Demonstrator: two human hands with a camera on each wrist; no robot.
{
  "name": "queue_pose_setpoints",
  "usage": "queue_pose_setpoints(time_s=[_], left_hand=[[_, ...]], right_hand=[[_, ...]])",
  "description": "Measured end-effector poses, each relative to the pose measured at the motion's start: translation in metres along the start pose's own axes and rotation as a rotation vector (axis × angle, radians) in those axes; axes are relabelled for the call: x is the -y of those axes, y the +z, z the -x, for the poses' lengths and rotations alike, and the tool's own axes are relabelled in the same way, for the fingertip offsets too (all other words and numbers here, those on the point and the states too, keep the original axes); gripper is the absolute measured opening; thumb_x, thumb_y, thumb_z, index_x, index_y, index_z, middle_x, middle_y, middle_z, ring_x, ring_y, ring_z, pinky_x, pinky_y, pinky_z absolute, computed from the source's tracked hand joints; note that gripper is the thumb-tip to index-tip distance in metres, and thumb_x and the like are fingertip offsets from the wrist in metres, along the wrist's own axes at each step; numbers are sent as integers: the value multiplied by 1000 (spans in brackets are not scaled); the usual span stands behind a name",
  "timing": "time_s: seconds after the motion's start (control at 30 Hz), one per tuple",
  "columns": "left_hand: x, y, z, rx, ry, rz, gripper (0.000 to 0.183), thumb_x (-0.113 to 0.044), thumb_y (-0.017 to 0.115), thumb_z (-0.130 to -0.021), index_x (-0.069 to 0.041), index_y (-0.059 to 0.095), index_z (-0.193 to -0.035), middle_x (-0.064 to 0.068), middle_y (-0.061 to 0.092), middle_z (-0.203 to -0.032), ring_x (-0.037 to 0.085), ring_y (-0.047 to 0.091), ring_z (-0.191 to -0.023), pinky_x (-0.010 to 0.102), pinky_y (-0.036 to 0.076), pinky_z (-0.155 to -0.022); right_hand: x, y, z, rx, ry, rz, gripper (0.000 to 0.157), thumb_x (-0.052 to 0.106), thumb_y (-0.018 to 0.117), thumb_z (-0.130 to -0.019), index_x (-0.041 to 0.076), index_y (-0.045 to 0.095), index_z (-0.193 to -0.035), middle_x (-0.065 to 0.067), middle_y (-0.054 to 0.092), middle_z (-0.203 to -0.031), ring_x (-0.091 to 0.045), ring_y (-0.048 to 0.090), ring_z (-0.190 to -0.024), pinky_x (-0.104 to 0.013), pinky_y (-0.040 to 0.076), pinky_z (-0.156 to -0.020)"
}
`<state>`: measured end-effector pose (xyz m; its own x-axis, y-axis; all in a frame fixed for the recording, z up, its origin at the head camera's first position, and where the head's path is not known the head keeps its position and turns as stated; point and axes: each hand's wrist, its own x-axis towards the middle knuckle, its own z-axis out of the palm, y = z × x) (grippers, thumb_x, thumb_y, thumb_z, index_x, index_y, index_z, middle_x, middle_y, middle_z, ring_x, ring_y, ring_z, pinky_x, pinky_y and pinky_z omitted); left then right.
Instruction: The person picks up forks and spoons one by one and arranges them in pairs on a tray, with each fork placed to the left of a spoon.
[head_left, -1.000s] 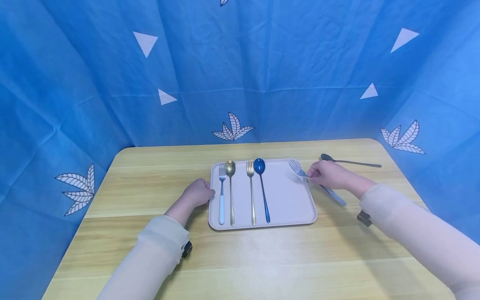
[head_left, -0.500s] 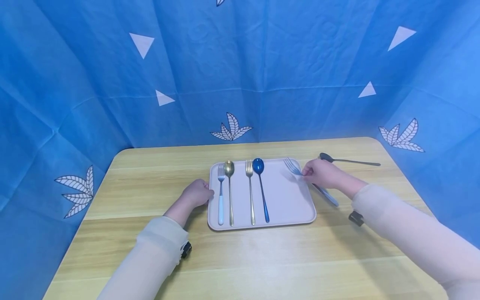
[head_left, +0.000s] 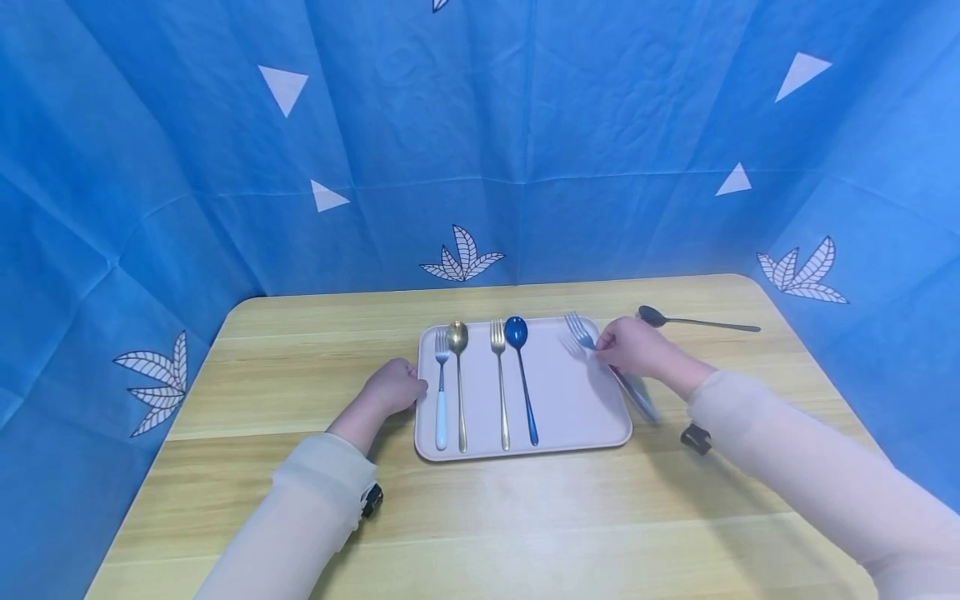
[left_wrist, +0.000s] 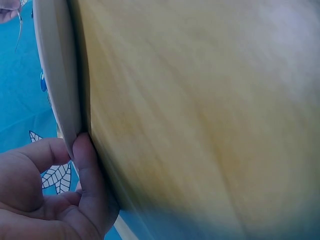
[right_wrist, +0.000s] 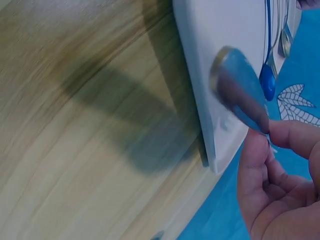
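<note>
My left hand (head_left: 392, 386) grips the left rim of a pale pink tray (head_left: 581, 408); in the left wrist view, thumb and finger pinch that rim (left_wrist: 60, 85). Over the tray's right side, my right hand (head_left: 639, 346) pinches a silver fork (head_left: 578, 330) near its neck. Its tines point away from me and its handle (right_wrist: 240, 90) slants back past the tray's right edge. On the tray, from left to right, lie a fork with a light blue handle (head_left: 441, 417), a gold spoon (head_left: 458, 337), a gold fork (head_left: 498, 337) and a blue spoon (head_left: 516, 332).
A dark long-handled spoon (head_left: 652, 316) lies on the wooden table (head_left: 525, 533) beyond my right hand. Blue cloth (head_left: 480, 125) with white prints hangs behind the table and at both sides.
My right hand has moved left with the fork, bringing it further over the tray's right side. The left hand keeps its hold on the rim, and the other cutlery stays in place.
</note>
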<state>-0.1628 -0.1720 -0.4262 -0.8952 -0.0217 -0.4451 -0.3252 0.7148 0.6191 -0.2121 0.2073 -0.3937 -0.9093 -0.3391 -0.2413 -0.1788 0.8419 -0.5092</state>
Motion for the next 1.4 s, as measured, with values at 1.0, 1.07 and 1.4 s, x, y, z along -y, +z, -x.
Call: queue_pose_setpoints(time_s=[1.0, 1.07, 1.4], left_hand=[[0, 1, 1, 2, 1, 6, 15, -14, 56, -94, -5, 50, -83, 8, 54, -78, 19, 50, -65, 29, 41, -58], [0, 1, 0, -1, -5, 5, 15, -14, 56, -94, -5, 51, -83, 8, 54, -77, 19, 50, -65, 29, 41, -58], [1, 1, 0, -1, -2, 2, 12, -13, 55, -93, -4, 50, -87, 9, 55, -81, 20, 50, -68, 29, 42, -60]], right_hand=[[13, 25, -10, 12, 223, -122, 13, 11, 68, -87, -2, 70, -88, -9, 68, -76, -14, 65, -60, -28, 56, -58], [13, 27, -11, 8, 230, -125, 13, 12, 69, -87, 0, 69, -83, -8, 67, -73, -14, 65, -60, -28, 55, -58], [19, 31, -12, 0, 242, -148, 20, 16, 70, -88, 4, 64, -73, -6, 66, -68, -13, 64, -60, -28, 55, -59]])
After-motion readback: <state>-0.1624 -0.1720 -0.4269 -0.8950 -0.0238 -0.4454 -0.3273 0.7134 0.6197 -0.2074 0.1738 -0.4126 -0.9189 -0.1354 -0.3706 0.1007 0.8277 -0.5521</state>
